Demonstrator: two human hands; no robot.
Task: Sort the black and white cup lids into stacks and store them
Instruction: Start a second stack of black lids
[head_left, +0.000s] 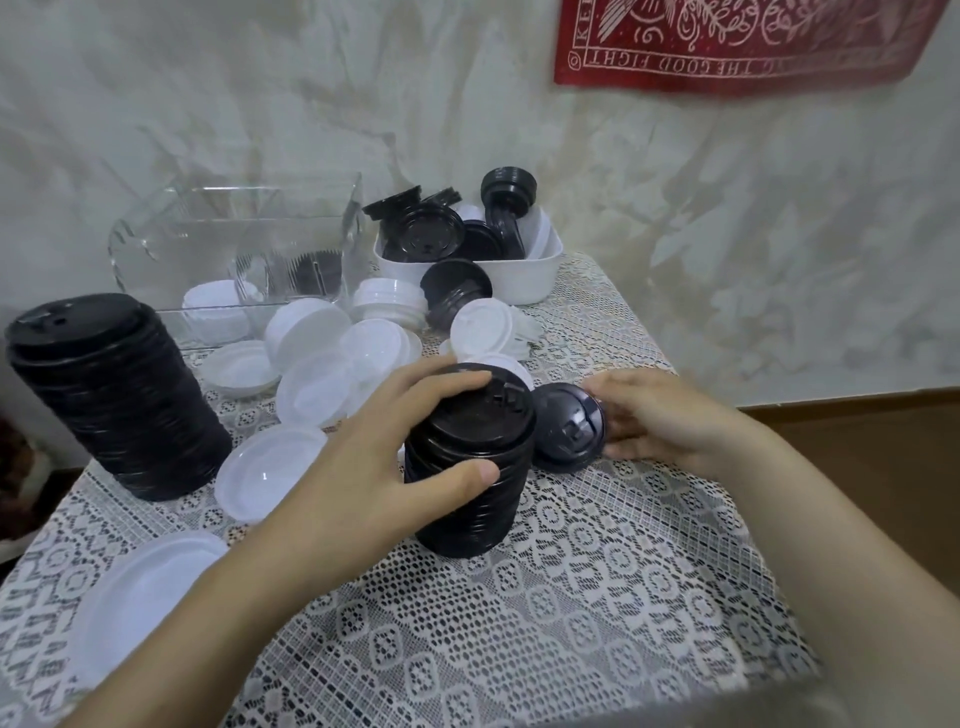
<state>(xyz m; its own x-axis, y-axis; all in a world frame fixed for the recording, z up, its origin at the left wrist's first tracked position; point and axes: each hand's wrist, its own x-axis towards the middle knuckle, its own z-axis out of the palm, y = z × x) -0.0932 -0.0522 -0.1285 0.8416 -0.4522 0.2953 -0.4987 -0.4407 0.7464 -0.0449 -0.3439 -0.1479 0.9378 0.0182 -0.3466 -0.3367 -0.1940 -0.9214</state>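
— Where are the black lids?
— I see a tall black stack (114, 400) upright at left, a shorter black stack (470, 467) in the middle, and one loose black lid (569, 431) tilted just right of it.
— White?
— White lids (306, 332) lie scattered, unstacked.

glossy plastic lids (470, 415), lace tablecloth (571, 597), clear bin (234, 234)

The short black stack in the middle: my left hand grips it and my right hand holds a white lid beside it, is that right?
Not quite. The lid in the right hand is black, not white, as the head view shows. The rest holds: the left hand grips the short black stack and the lid sits beside it.
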